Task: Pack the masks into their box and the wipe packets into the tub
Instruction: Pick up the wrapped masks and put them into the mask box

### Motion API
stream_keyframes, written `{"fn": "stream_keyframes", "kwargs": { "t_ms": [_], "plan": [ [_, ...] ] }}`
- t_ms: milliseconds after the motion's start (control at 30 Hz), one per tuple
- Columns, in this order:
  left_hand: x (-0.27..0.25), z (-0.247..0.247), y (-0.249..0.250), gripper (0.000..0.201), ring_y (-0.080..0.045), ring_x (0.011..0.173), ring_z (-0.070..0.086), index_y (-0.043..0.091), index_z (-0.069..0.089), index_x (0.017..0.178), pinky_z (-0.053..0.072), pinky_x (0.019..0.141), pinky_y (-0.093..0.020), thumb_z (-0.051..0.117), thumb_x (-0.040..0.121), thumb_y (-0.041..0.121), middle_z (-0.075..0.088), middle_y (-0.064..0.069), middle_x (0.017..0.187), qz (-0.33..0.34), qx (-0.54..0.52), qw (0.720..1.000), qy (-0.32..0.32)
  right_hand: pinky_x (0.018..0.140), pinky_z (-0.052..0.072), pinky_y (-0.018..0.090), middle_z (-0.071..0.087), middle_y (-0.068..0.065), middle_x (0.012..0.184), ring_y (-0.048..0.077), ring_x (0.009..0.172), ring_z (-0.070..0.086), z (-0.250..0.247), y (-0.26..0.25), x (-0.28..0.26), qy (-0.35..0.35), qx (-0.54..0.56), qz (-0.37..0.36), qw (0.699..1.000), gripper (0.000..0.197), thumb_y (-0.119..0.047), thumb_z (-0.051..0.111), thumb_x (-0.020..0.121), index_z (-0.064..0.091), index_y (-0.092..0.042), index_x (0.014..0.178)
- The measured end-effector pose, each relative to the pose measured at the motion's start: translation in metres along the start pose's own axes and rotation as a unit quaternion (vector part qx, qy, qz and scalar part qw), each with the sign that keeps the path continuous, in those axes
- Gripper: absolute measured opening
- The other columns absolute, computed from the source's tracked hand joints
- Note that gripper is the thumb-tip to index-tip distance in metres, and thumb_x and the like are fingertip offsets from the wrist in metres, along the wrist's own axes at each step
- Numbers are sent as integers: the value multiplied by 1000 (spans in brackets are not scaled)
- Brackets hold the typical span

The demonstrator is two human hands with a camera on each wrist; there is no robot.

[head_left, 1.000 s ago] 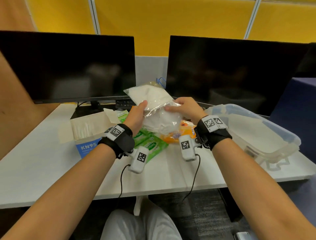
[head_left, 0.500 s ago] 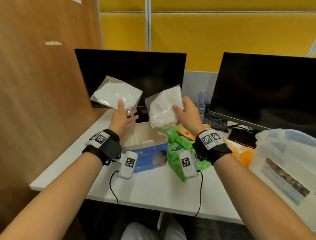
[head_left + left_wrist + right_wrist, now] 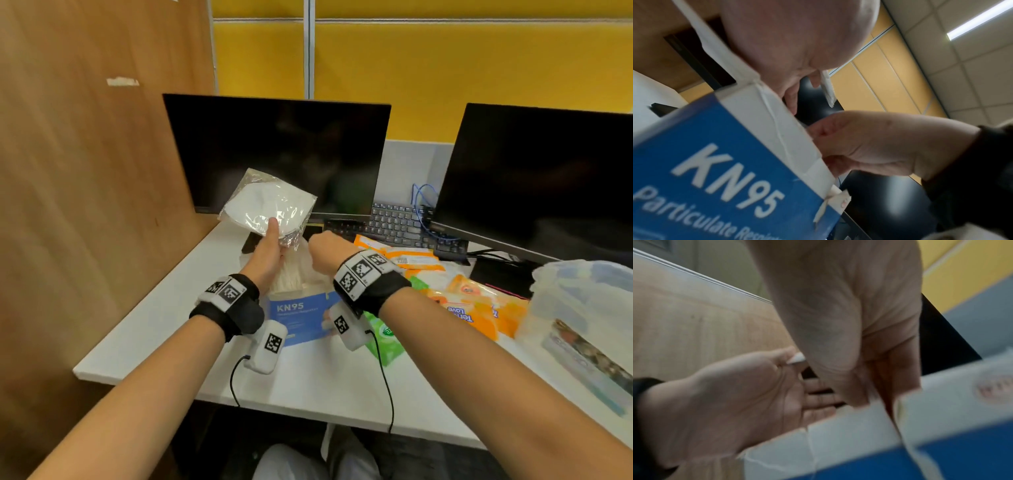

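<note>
Presently: KN95 box (image 3: 301,318), open-topped, sits directly under both hands to receive masks; clear tub (image 3: 582,308) well off to the right, w/ orange and green wipe packets (image 3: 479,305) between it and the box. Left hand (image 3: 269,251) pinches a bagged mask (image 3: 270,205) thumb-on-top, held above the opening, prob. awaiting its turn. Right hand (image 3: 329,248) dips at the box mouth, fingers hidden; can't tell if it holds anything.
</note>
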State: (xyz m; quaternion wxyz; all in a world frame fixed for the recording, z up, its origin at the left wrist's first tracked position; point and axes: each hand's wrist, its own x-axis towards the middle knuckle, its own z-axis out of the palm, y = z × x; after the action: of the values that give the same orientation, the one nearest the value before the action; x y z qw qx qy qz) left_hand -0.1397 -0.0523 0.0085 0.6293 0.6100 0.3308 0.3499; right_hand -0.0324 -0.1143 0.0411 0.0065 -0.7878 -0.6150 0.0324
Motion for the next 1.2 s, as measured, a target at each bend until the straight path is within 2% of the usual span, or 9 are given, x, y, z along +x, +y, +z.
{"fn": "stream_keyframes", "kwargs": {
  "t_ms": [133,233,367,500,567,733,900,1033,1200],
  "plan": [
    [-1,-4,0,68,-18,128,48,21,38,144,33,111,-34,17,94,61,51,-3,141,7,43,999,-17,97,41,34,56,15,131,29,121,53,16,-8,5,-116,48,-1,992,39,-26,43,101,50,-3,132],
    [1,-5,-2,76,-21,128,48,18,42,141,30,115,-43,20,87,66,53,-6,139,1,126,991,-54,75,49,27,61,8,101,19,87,60,22,-2,8,-142,260,-3,955,23,-18,41,101,51,-12,121],
    [0,-3,-5,63,-18,123,50,19,47,136,33,108,-34,15,97,56,55,-3,132,29,218,974,-45,80,54,38,64,14,91,19,71,63,22,19,8,-176,600,27,780,38,3,44,91,50,5,128],
    [-2,2,-5,57,-18,123,47,18,45,138,32,102,-28,14,101,48,52,1,127,52,288,954,-58,86,55,37,66,8,98,25,87,67,16,43,4,-113,800,29,589,35,4,45,84,53,-8,116],
    [-3,4,-7,57,-24,125,48,16,42,140,36,105,-34,18,100,48,52,-6,134,42,348,933,-78,84,56,40,63,9,99,30,89,67,13,48,1,-75,813,61,574,19,-7,55,90,55,-10,109],
    [4,-1,-21,39,-29,117,51,8,37,138,44,96,-39,34,100,14,49,-15,127,75,457,885,-46,47,51,21,64,6,94,15,68,64,4,58,2,83,737,65,668,20,-8,50,96,55,-12,115],
    [15,-5,-28,36,-20,131,43,18,58,125,21,115,-45,36,97,21,53,-2,136,87,580,810,-16,67,52,38,61,8,97,26,89,60,-8,73,5,263,501,50,823,14,-18,54,90,54,-11,102],
    [17,-2,-29,41,-28,128,44,18,51,133,28,112,-44,47,92,20,50,-7,138,91,588,804,20,71,40,32,62,14,102,31,92,59,-25,58,-4,200,205,-23,958,16,-21,51,94,53,-9,104],
    [16,0,-29,33,-33,111,56,10,62,119,41,101,-44,42,92,15,64,-14,117,95,574,810,71,80,47,39,61,16,117,35,106,61,-13,12,2,97,-10,-15,995,27,-5,40,95,58,-6,116]
  ]
}}
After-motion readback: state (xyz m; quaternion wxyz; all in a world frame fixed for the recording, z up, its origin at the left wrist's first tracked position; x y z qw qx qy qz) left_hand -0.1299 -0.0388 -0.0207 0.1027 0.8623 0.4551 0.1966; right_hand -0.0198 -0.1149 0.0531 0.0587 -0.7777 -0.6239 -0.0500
